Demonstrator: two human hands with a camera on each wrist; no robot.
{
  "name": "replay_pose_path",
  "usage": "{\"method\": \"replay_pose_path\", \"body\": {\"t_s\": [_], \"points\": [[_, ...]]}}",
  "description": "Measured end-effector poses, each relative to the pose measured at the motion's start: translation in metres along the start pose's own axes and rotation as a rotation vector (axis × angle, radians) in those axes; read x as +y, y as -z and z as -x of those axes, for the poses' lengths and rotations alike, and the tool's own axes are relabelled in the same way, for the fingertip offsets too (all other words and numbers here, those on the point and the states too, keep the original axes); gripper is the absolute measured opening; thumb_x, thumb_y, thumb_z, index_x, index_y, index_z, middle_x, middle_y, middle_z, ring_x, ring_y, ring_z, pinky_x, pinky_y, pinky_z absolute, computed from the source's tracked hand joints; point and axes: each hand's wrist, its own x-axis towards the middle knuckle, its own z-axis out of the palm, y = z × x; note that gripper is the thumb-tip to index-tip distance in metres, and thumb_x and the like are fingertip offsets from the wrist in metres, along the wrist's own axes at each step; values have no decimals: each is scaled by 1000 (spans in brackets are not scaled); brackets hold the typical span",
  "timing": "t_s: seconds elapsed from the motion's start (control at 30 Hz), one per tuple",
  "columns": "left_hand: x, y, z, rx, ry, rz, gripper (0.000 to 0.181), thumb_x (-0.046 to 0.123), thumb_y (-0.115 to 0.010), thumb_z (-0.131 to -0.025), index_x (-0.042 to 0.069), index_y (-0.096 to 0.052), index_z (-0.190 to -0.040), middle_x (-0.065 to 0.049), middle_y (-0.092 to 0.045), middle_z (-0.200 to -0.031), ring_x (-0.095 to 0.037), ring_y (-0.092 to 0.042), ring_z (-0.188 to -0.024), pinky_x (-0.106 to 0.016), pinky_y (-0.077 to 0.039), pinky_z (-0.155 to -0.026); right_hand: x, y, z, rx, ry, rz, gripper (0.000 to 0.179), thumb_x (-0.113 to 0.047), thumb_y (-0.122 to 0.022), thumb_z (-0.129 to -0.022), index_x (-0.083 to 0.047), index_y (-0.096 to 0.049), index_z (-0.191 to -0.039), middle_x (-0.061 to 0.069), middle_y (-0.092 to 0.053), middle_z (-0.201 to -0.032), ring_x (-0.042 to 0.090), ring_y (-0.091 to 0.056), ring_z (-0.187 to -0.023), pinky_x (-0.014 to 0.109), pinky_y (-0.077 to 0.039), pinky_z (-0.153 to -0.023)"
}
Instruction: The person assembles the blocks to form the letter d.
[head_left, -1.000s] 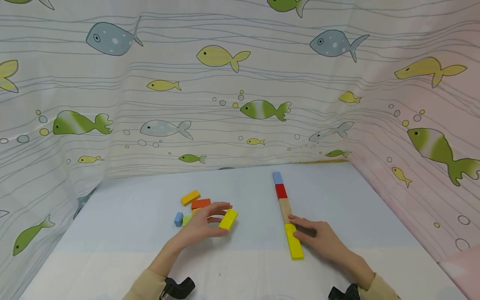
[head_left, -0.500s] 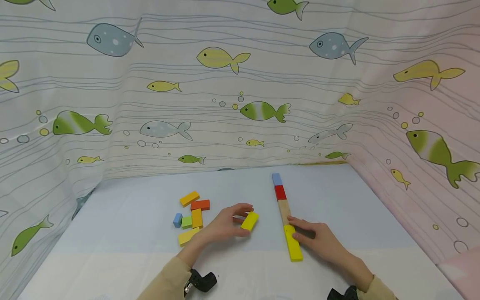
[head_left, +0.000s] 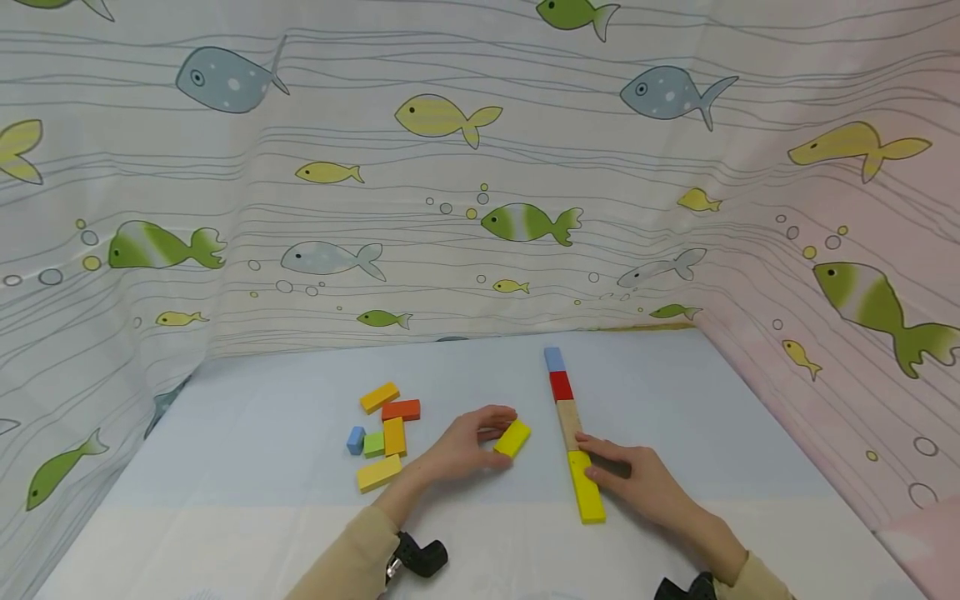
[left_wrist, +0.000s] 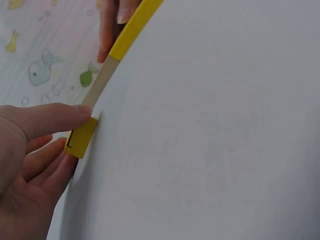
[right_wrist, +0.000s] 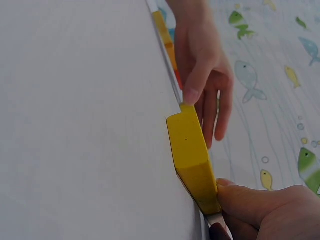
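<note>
My left hand point(head_left: 468, 442) pinches a yellow block point(head_left: 512, 439) between thumb and fingers, tilted, left of a row of blocks. In the left wrist view this yellow block point(left_wrist: 81, 137) shows a dark mark on one face. From far to near, the row has a blue block point(head_left: 553, 359), a red block point(head_left: 561, 386), a plain wood block point(head_left: 569, 423) and a longer yellow block point(head_left: 587, 492). My right hand point(head_left: 641, 479) touches the row from the right, its index fingertip at the wood block and its thumb against the yellow one. Its other fingers are partly hidden.
Left of my left hand lie loose blocks: an orange-yellow block point(head_left: 379, 397), an orange-red block point(head_left: 401, 410), an upright-lying amber block point(head_left: 394, 437), a green block point(head_left: 373, 444), a small blue block point(head_left: 356, 440) and a pale yellow block point(head_left: 379, 473). A fish-patterned curtain point(head_left: 420, 183) surrounds the table.
My left hand has carried the yellow block rightward, away from the loose blocks and closer to the row, uncovering several of them. My right hand stays at the row.
</note>
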Motion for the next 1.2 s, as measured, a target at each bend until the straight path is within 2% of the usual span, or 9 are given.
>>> {"method": "replay_pose_path", "body": {"t_s": [0.23,0.5,0.8,0.97,1.2], "points": [[-2,-4,-4,88,23,43,58,14,-75,-89,9,-51,-142,-5,-62,-135,-21,-61,-123,-37,-49,-106,2,0,0,6,13,5,47,-40,-69,-93,-31,-61,-138,-11,-58,-143,27,-46,-140,54,-41,-111],[6,-8,-13,181,88,49,54,13,-77,-88,8,-55,-137,-7,-66,-129,-23,-65,-117,-38,-53,-102,3,1,0,10,26,11,46,-40,-69,-93,-31,-61,-138,-11,-58,-142,26,-47,-140,54,-41,-111],[6,-15,-29,266,82,43,52,7,-79,-84,3,-58,-132,-11,-69,-125,-25,-67,-112,-36,-55,-99,3,0,0,13,16,19,47,-39,-70,-93,-32,-61,-138,-12,-57,-142,26,-47,-140,54,-42,-111],[7,-16,-35,305,91,35,49,6,-78,-84,3,-59,-129,-9,-70,-122,-24,-67,-110,-37,-55,-98,3,0,0,12,-6,14,47,-39,-70,-92,-33,-61,-137,-13,-57,-142,24,-47,-140,53,-41,-111],[9,-18,-39,325,92,41,47,3,-77,-85,0,-60,-128,-11,-70,-121,-25,-66,-111,-37,-54,-99,2,0,-1,4,8,18,46,-39,-69,-93,-31,-61,-138,-10,-57,-143,28,-47,-140,55,-42,-110]]}}
